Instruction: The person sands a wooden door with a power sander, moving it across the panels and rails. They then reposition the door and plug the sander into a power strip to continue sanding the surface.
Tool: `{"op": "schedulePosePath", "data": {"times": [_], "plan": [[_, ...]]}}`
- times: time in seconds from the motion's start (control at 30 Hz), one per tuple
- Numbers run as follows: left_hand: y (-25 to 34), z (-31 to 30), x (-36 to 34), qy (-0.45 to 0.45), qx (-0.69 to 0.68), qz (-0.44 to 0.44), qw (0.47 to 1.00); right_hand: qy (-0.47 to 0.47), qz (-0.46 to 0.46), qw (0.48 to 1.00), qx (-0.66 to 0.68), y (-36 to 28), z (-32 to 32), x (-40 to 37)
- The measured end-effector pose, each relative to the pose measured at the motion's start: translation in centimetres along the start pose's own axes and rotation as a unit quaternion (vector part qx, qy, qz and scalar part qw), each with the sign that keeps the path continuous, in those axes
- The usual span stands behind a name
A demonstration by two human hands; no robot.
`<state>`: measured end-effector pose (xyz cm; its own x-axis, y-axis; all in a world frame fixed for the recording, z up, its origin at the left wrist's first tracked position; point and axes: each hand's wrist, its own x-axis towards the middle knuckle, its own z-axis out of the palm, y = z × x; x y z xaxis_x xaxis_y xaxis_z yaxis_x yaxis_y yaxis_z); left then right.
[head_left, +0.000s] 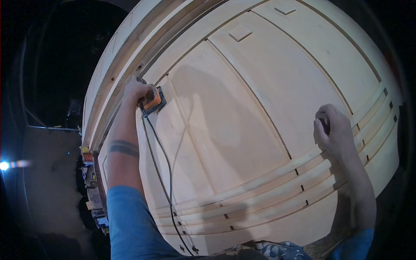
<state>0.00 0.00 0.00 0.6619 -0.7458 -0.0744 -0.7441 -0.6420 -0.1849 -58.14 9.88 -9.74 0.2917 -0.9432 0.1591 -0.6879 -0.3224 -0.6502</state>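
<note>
My left hand (138, 89) grips an orange and black electric sander (151, 102), whose flat base sits on a large pale wooden panel (234, 99) near its left edge. From the sander a black cord (168, 167) runs down across the panel toward my body. On the right, my right hand (333, 130) is curled, just over the panel's surface above the slats. The inside of its curl is dark, and I cannot make out whether anything is in it. Dark grooves cross the panel between its sections.
Long slats (255, 190) with small dark slots run along the near side. Small raised diamond blocks (240, 33) are on the far sections. A raised wooden rail (130, 65) borders the left. Beyond it, assorted items (93, 195) lie lower down, and a bright lamp (4, 166) shines.
</note>
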Motion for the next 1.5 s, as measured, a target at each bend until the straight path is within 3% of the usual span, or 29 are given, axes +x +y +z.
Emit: {"op": "schedulePosePath", "data": {"times": [0.33, 0.47, 0.97, 1.17, 1.37, 1.5], "plan": [[-0.1, 0.8, -1.4, 0.004, -0.08, 0.053, 0.995, -0.001, -0.006, 1.0, -0.011, 0.4, -0.2, 0.0], [-0.3, 0.2, -1.6, 0.021, -0.008, 0.049, 0.999, -0.003, 0.004, 1.0, -0.011, 0.3, -0.1, 0.1], [-0.2, 1.4, 1.7, 0.013, -0.034, 0.057, 0.998, -0.005, -0.002, 1.0, -0.007, 0.2, 0.0, 0.0], [0.7, 0.1, 0.1, 0.035, 0.06, 0.042, 0.997, 0.005, -0.005, 1.0, -0.003, 0.0, 0.0, 0.0], [-0.4, 1.4, 1.7, 0.003, -0.077, 0.037, 0.996, -0.007, 0.025, 1.0, -0.006, -0.2, -0.1, 0.1], [0.5, 1.1, -1.1, 0.018, -0.074, 0.094, 0.993, -0.002, 0.017, 1.0, -0.017, -0.4, 0.0, 0.0]]}}
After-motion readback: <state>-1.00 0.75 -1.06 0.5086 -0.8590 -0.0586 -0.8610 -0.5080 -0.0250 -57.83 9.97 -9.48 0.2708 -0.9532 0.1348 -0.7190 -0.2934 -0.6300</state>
